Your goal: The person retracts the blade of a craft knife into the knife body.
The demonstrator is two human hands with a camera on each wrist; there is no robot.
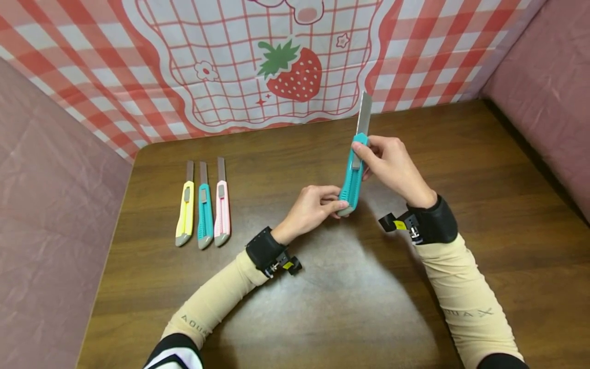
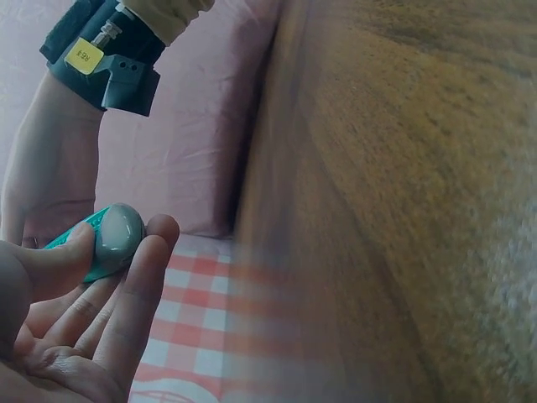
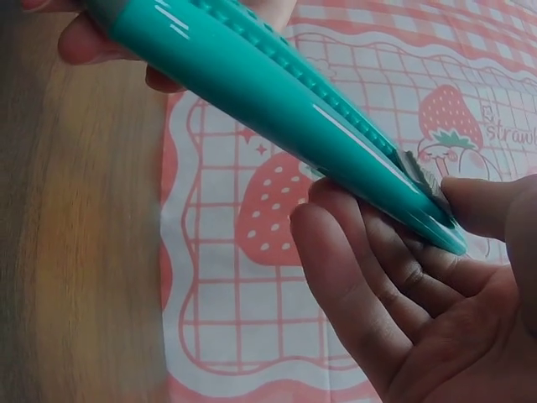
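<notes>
A teal box cutter (image 1: 352,179) is held up above the table at a steep tilt, its wide blade extended from the top. My right hand (image 1: 395,166) grips the upper body, the thumb at the grey slider (image 3: 424,180). With thumb and fingers, my left hand (image 1: 315,207) pinches the lower end, beside the grey end cap (image 2: 120,238). In the right wrist view the teal body (image 3: 252,101) crosses the palm side of the fingers, and the blade is out of sight there.
On the left of the wooden table (image 1: 286,318) lie a yellow box cutter (image 1: 185,215), a second teal one (image 1: 205,215) and a pink one (image 1: 223,212), side by side with blades out. A checked strawberry cloth (image 1: 295,77) hangs behind the table; pink fabric (image 1: 544,92) stands at the right.
</notes>
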